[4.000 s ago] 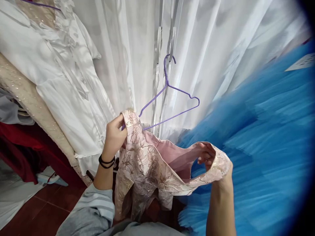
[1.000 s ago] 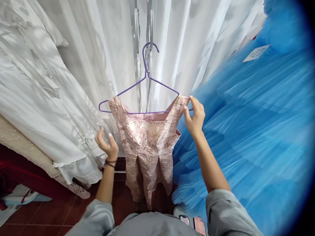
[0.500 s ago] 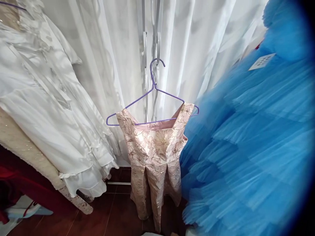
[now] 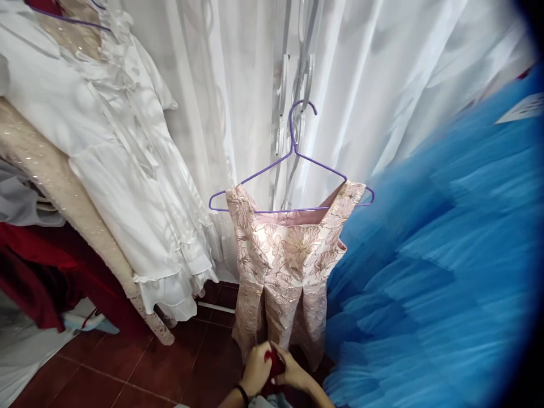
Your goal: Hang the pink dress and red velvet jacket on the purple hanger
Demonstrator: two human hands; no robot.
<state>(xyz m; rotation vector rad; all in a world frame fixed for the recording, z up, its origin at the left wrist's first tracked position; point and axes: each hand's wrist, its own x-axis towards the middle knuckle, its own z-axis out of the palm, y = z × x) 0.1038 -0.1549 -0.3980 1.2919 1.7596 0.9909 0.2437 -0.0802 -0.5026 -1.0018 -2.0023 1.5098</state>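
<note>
A pink and gold floral brocade dress [image 4: 293,243] hangs by its straps on a purple hanger [image 4: 293,148], hooked to a light metal stand [image 4: 308,79]. Low in the view, in front of the dress's skirt, both of my hands are close together. My left hand [image 4: 256,369], with a dark band at the wrist, is closed on a dark red item [image 4: 274,362]. My right hand [image 4: 293,371] grips the same item from the other side. Its kind cannot be made out; it looks like cloth or a small pouch.
White ruffled dresses [image 4: 127,164] hang at the left, beside a beige sequined garment [image 4: 72,192] and dark red cloth [image 4: 55,272]. A blue layered tulle dress [image 4: 433,255] fills the right. White curtains [image 4: 242,85] hang behind, above a red-brown tiled floor [image 4: 140,368].
Both hands have come into view at the bottom, holding the dark red item. The view has turned left, so the hanging clothes appear further right. The brocade dress still hangs in place.
</note>
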